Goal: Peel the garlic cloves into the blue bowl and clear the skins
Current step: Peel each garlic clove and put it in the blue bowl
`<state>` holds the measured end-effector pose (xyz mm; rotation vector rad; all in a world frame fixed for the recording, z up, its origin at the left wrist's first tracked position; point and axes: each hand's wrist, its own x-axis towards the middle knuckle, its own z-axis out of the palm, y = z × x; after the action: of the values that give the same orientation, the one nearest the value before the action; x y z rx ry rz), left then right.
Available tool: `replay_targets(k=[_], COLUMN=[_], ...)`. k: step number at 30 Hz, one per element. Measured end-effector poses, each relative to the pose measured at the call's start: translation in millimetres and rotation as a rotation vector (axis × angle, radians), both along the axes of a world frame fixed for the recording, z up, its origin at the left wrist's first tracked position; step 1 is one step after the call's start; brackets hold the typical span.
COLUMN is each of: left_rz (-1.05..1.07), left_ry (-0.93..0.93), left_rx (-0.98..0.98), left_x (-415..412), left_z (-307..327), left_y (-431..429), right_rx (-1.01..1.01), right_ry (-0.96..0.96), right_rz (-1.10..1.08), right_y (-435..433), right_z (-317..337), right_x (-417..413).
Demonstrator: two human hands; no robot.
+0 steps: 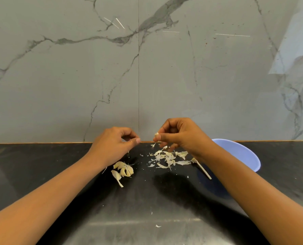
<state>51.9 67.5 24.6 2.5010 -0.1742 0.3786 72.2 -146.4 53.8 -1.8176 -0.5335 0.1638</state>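
Note:
My right hand is raised just above the counter and pinches a small garlic clove between thumb and fingers; only its pale tip shows. Below it lies a scatter of papery garlic skins. My left hand hovers to the left with curled fingers and the thumb pointing right, and nothing shows in it. A cluster of unpeeled garlic cloves lies under its wrist. The blue bowl stands at the right, partly hidden behind my right forearm, so its inside cannot be seen.
A thin pale garlic stem lies between the skins and the bowl. The black counter carries small skin flecks, one near the front. A grey marble wall rises right behind the counter's back edge.

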Motion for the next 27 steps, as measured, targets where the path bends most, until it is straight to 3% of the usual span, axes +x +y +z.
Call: replay_targets(k=[2, 7, 12, 16, 19, 23, 27], left_rz=[0.002, -0.064, -0.028, -0.014, 0.006, 0.026, 0.035], left_ry=[0.031, 0.111, 0.116, 0.085, 0.092, 0.081, 0.074], left_rx=[0.065, 0.238, 0.242, 0.244, 0.228, 0.137, 0.099], left_x=[4, 5, 7, 8, 9, 8, 11], left_z=[-3, -6, -6, -7, -4, 1, 1], left_y=[4, 2, 5, 7, 9, 12, 19], right_rx=[-0.151, -0.479, -0.653, -0.969, -0.892, -1.025, -0.963], right_ry=[-0.002, -0.236, -0.446, -0.613, -0.684, -0.676, -0.698], right_rz=[0.021, 0.025, -0.02, 0.05, -0.043, 0.07, 0.014], right_y=[2, 6, 19, 45, 41, 47, 53], right_z=[-5, -3, 11, -10, -4, -7, -3], right_x=[1, 1, 0, -9, -3, -7, -4])
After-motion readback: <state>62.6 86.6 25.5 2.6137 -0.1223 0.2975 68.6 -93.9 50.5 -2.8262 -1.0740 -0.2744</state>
